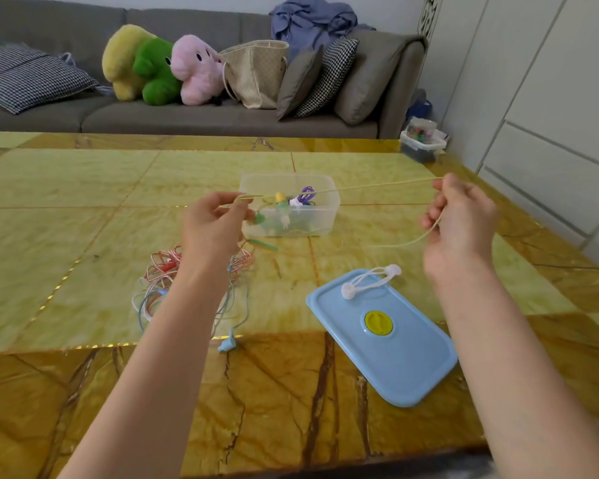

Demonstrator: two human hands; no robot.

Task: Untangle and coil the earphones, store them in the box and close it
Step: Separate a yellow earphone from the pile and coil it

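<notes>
At frame centre, left hand [212,221] and right hand [459,216] each pinch the yellow earphone cable [370,186], stretched taut above the clear box [320,216]; blue lid [412,361] lies lower right.

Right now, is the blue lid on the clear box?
No, the blue lid lies flat on the table, apart from the open clear box.

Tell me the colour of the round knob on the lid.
Yellow; the round knob sits on the light blue lid, in the head view.
</notes>
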